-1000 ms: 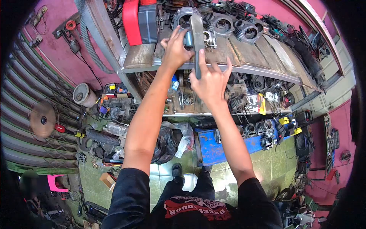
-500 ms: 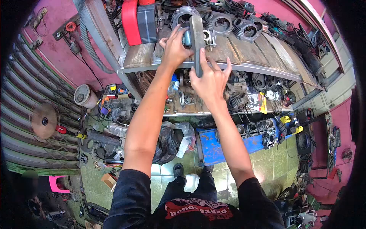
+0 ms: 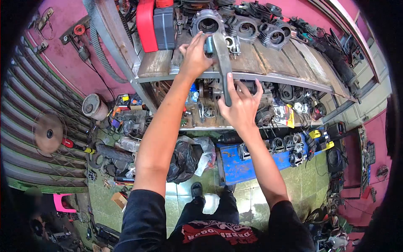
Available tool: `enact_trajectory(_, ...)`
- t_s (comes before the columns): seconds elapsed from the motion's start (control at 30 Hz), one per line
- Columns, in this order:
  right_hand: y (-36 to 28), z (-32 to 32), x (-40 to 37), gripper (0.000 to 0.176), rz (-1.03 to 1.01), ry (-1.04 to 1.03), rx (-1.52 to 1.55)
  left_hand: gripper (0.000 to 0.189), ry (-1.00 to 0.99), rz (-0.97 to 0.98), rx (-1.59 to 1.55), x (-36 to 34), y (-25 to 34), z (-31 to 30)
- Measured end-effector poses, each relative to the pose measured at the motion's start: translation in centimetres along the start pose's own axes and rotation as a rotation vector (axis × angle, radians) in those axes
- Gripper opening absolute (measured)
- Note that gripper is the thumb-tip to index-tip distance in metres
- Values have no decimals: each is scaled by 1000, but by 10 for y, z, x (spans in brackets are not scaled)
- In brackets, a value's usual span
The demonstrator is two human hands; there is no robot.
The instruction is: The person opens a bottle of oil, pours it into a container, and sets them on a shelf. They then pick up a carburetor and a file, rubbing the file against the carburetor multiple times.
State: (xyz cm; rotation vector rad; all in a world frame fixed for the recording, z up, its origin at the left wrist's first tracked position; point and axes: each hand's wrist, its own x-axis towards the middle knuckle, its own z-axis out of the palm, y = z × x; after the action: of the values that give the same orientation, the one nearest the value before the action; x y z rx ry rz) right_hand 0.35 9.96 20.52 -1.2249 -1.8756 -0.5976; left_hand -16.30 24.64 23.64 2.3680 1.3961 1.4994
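Observation:
My left hand (image 3: 195, 56) is closed around a small metal cylinder (image 3: 208, 46) above the front edge of the wooden shelf. A long, flat grey file (image 3: 223, 61) lies along the right side of that cylinder, apparently against it. My right hand (image 3: 241, 105) grips the near end of the file, its index finger stretched along the bar. The exact contact between cylinder and file is partly hidden by the left fingers. Behind them sits a round-bored engine casting (image 3: 207, 21), with a smaller metal part (image 3: 234, 45) to the right of the file.
More engine castings (image 3: 245, 30) stand along the wooden shelf (image 3: 268, 59), beside a red and grey case (image 3: 147, 25). Below, a lower shelf holds engine parts. A blue bench (image 3: 235, 166) carries several cylinders. Black plastic bags (image 3: 184, 161) lie on the tiled floor.
The file has slid back toward me and a little to the right, together with my right hand. My left hand stays at nearly the same spot, still holding the cylinder.

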Motion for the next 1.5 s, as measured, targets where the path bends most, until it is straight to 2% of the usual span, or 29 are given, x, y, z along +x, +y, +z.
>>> enact_trajectory(0.13, 2, -1, 20, 77, 47, 27, -29, 84, 23, 30, 5, -6, -2, 7)
enact_trajectory(0.27, -3, -5, -7, 74, 44, 18, 95, 83, 29, 36, 11, -3, 2, 3)
enact_trajectory(0.43, 0, -6, 26, 71, 141, 94, 74, 84, 10, 75, -7, -9, 4, 4)
enact_trajectory(0.57, -5, 6, -23, 70, 62, 38, 88, 79, 12, 88, -7, -9, -2, 7)
enact_trajectory(0.6, -9, 0, -28, 69, 60, -7, 168, 79, 18, 90, -13, -6, -3, 6)
enact_trajectory(0.8, 0, 9, 6, 71, 111, 191, 147, 81, 3, 63, 0, -8, 8, 0)
enact_trajectory(0.97, 2, 10, -25, 75, 143, 125, 141, 85, -19, 56, 6, -6, 8, 0)
enact_trajectory(1.07, 4, -2, 10, 72, 214, 88, 120, 86, -4, 54, 2, -11, 9, 4)
enact_trajectory(1.13, 7, 2, 20, 70, 202, 145, 118, 86, 21, 100, -4, -9, 7, 4)
enact_trajectory(1.27, -11, -3, -22, 72, 261, 8, 167, 85, -13, 80, -4, -8, 10, 0)
enact_trajectory(1.4, 8, -3, 14, 69, 331, 101, 167, 85, 9, 76, -2, -7, 8, 2)
enact_trajectory(1.5, 22, -15, 29, 66, 437, -3, 171, 85, 12, 83, -19, -7, 9, 1)
